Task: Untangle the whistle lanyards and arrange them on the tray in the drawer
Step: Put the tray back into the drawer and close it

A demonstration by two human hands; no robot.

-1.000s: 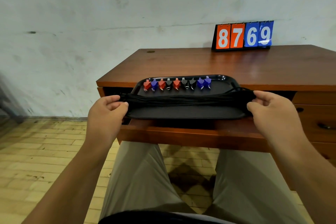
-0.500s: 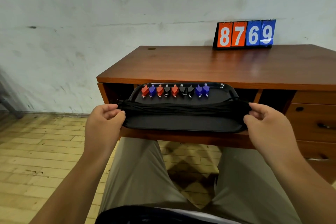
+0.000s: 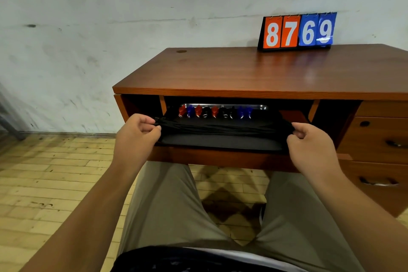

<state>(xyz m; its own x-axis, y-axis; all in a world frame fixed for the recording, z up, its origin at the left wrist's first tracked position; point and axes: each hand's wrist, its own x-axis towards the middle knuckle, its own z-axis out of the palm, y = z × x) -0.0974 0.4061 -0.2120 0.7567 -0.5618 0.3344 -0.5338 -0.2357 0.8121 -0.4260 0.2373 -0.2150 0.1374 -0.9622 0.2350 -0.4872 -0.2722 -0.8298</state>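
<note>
A black tray (image 3: 220, 142) lies in the desk's middle drawer (image 3: 220, 158), which sits mostly under the desktop. Along the tray's back edge is a row of several red, blue and black whistles (image 3: 214, 111). Their black lanyards (image 3: 220, 127) stretch as one bundle across the tray from side to side. My left hand (image 3: 136, 134) pinches the bundle's left end at the tray's left rim. My right hand (image 3: 309, 143) pinches its right end at the right rim. Whether the fingers also hold the rim is hidden.
The wooden desk (image 3: 265, 68) carries a flip scoreboard (image 3: 297, 32) reading 8769 at the back. A stack of shut side drawers (image 3: 379, 139) with handles stands to the right. My legs are below the drawer, over a tiled floor.
The drawer with the tray has slid back under the desktop, and the whistles now sit in its shadow. Both hands moved forward with it, keeping their hold at the tray's sides.
</note>
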